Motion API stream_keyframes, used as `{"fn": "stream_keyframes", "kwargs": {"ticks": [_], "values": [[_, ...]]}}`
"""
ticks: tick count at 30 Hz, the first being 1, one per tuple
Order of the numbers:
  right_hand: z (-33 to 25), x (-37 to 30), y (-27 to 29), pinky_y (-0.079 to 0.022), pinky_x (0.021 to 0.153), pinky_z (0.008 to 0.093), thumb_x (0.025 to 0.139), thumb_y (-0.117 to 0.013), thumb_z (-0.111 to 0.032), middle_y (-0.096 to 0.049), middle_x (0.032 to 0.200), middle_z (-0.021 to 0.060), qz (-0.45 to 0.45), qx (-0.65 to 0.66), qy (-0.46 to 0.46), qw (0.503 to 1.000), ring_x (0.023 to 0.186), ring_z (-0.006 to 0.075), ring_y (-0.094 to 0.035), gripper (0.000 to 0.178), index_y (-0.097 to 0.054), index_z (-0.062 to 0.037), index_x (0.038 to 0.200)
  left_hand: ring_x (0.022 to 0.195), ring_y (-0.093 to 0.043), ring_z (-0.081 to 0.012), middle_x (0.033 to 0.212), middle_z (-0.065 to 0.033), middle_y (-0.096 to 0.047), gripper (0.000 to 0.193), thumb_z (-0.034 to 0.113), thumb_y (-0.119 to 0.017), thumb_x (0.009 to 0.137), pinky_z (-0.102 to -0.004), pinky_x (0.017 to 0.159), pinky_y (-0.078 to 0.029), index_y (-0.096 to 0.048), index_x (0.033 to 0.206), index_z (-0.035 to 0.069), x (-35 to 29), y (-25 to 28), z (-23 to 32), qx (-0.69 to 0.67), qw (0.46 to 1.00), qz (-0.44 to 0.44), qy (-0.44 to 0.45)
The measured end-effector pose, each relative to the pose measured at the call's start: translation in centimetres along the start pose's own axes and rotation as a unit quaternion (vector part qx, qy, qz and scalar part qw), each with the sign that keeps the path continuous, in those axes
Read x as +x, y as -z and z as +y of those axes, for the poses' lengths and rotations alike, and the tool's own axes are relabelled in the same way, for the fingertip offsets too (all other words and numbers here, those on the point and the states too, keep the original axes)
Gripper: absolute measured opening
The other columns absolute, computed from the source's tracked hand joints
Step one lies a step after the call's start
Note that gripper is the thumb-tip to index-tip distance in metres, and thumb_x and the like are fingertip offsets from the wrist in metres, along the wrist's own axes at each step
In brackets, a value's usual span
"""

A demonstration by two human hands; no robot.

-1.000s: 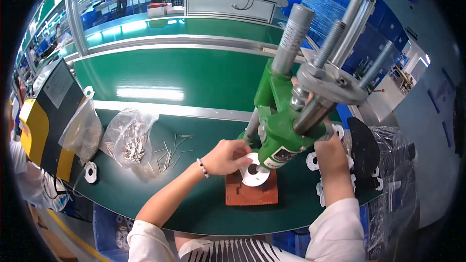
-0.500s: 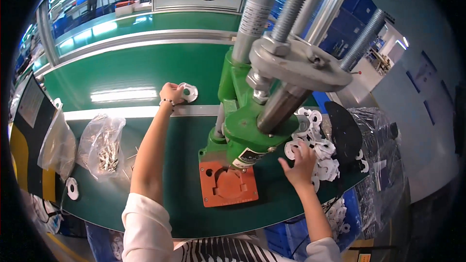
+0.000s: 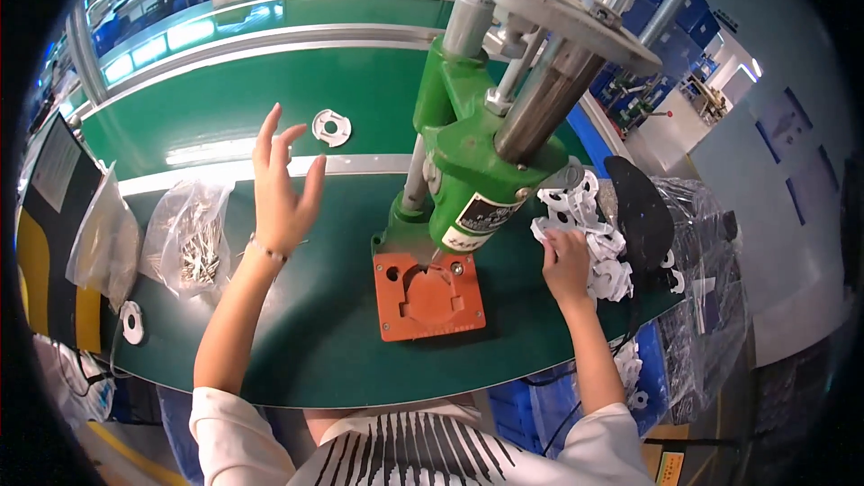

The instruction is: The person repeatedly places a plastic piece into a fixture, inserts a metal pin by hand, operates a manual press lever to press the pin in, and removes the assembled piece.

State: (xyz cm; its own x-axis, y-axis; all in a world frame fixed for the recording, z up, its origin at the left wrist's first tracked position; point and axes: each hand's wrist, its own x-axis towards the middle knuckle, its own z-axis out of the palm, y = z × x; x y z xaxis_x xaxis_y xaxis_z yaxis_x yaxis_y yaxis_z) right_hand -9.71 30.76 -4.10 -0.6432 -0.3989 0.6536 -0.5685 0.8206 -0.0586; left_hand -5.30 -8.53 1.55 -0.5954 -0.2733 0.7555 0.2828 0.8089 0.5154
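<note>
My left hand point(image 3: 283, 193) is raised over the near left of the bench with its fingers spread and nothing in them. Beyond its fingertips a white plastic ring part point(image 3: 321, 132) lies flat on the green conveyor belt. At the right, my right hand point(image 3: 567, 265) is closed at the near edge of a heap of white plastic parts point(image 3: 612, 279). Its fingertips pinch a white plastic part point(image 3: 541, 229), mostly hidden by the fingers. Between my hands an orange fixture point(image 3: 430, 297) with a round recess sits under the green press point(image 3: 459, 162); no white part shows in it.
A clear bag of metal pins point(image 3: 200, 252) stands on the left of the dark green bench point(image 3: 333, 342), with loose pins beside it. Another white ring point(image 3: 132, 323) lies at the left edge. A black curved guard point(image 3: 641, 225) and plastic wrap point(image 3: 702, 306) border the right.
My left hand has let go of the white ring on the belt and drawn back leftward with its fingers spread. My right hand has closed at the heap. The view has shifted a little.
</note>
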Motion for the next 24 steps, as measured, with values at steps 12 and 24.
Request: {"fn": "stream_keyframes", "kwargs": {"ticks": [12, 24], "values": [[-18.1, 1.3, 8.4, -0.043, 0.048, 0.0264, 0.066, -0.070, 0.009, -0.062, 0.071, 0.0071, 0.083, 0.213, -0.027, 0.973, 0.054, 0.0180, -0.055, 0.023, -0.063, -0.0015, 0.086, 0.095, -0.062, -0.0287, 0.115, -0.0184, -0.058, 0.075, 0.016, -0.074, 0.074, -0.0335, 0.073, -0.055, -0.033, 0.135, -0.001, -10.7, 2.4, 13.4, -0.382, 0.836, -0.381, 0.097], [-16.4, 0.8, 3.7, -0.046, 0.087, 0.0401, 0.065, -0.070, -0.003, -0.060, 0.108, 0.0135, -0.061, 0.266, 0.054, 0.960, 0.103, 0.0319, -0.055, 0.029, -0.063, 0.0002, 0.093, 0.068, -0.057, -0.0265, 0.088, -0.0218, -0.059, 0.041, 0.007, -0.060, 0.078, -0.0367, 0.063, -0.048, -0.049, 0.117, -0.003, -7.9, -1.2, 8.4, -0.218, 0.912, -0.344, 0.038]]}}
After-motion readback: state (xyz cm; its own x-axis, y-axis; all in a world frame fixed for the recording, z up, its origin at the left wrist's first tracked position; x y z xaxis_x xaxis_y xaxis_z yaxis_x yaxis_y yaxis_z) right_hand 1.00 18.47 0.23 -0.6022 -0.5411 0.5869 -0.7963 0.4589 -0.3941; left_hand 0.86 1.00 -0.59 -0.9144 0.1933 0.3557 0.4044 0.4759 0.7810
